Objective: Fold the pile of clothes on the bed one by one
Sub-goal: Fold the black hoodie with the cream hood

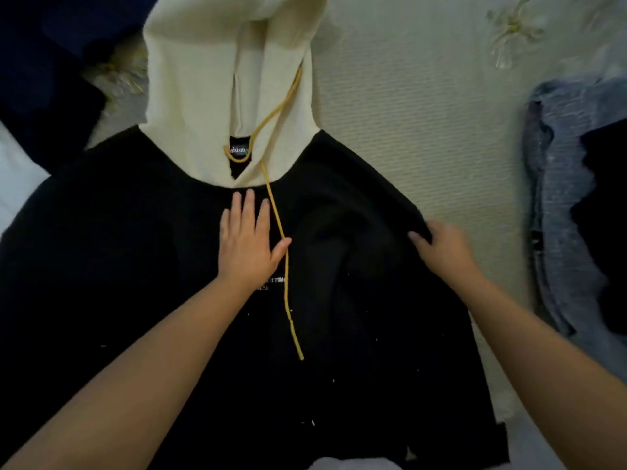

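Folding the black hoodie (135,266) on the bed (424,113).
Flat left hand (249,242) pins the chest; right hand (441,247) grips the shoulder edge, probably folding inward next.

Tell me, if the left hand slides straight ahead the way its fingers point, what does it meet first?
Most likely the cream hood: the left hand lies flat on the black hoodie, its fingertips just short of the hood's lower edge.
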Demonstrator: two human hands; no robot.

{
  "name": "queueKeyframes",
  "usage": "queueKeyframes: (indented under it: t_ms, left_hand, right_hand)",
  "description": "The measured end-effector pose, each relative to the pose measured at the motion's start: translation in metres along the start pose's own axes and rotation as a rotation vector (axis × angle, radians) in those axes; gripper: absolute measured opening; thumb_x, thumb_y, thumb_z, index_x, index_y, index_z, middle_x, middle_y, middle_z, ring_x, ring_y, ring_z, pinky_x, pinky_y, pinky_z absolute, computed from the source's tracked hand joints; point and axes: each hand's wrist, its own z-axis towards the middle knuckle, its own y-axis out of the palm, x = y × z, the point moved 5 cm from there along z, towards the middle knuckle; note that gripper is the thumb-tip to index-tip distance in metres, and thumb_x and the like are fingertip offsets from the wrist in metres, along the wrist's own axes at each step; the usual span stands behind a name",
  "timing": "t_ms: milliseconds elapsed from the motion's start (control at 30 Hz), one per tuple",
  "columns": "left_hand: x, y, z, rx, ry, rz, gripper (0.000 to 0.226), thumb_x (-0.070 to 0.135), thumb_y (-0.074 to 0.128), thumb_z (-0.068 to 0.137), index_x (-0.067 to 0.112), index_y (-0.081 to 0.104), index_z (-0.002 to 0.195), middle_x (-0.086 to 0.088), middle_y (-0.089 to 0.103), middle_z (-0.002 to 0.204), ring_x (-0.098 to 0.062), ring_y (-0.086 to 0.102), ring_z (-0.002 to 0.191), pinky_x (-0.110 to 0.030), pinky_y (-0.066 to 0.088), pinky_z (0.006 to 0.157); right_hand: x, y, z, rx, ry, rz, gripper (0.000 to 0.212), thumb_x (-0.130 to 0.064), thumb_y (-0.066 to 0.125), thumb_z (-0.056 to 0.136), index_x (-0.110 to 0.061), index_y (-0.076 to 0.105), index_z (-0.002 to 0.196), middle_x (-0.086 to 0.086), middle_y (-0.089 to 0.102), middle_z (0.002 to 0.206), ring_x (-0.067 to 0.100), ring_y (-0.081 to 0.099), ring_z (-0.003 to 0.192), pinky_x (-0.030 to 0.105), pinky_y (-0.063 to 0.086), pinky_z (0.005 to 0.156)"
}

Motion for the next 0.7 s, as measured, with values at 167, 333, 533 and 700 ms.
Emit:
queueKeyframes:
  t_ms: [167,333,533,700]
  left_hand:
    - [0.014,-0.001,0.015,0.002,-0.053,0.006,0.074,0.049,0.036,0.091,0.009,0.007,0.146,-0.015,-0.003,0.154,-0.029,-0.008,0.141,-0.040,-0.005,0.113]
    - [0.024,-0.008,0.018,-0.045,-0.120,0.023,0.073,0.049,0.032,0.093,0.010,0.001,0.146,-0.014,-0.007,0.154,-0.027,-0.011,0.141,-0.042,-0.003,0.113]
    - [0.037,0.001,-0.033,0.059,0.077,-0.062,0.072,0.042,0.044,0.091,0.004,0.013,0.144,-0.015,0.007,0.153,-0.019,-0.011,0.138,-0.038,-0.007,0.111]
    - [0.049,0.035,-0.061,-0.051,0.173,0.124,0.071,0.050,0.035,0.091,0.012,0.011,0.145,-0.010,0.005,0.154,-0.019,-0.008,0.140,-0.036,-0.013,0.110]
  right_hand:
    - [-0.004,-0.093,0.045,0.431,-0.057,-0.293,0.026,-0.024,0.052,0.090,-0.001,0.061,0.099,0.027,0.062,0.100,0.039,0.056,0.095,0.040,0.026,0.087]
    - [0.000,-0.080,0.047,0.377,0.040,-0.233,0.043,-0.030,0.047,0.092,-0.007,0.044,0.129,0.019,0.047,0.129,0.033,0.042,0.120,0.051,0.013,0.107]
    - [0.071,-0.017,-0.058,0.427,0.211,0.138,0.067,-0.035,0.062,0.084,0.000,0.037,0.135,0.021,0.042,0.137,0.033,0.037,0.128,0.049,0.011,0.109]
    - [0.124,0.043,-0.114,0.183,0.422,0.443,0.058,-0.038,0.062,0.083,-0.003,0.048,0.126,0.018,0.055,0.122,0.031,0.052,0.113,0.046,0.041,0.097]
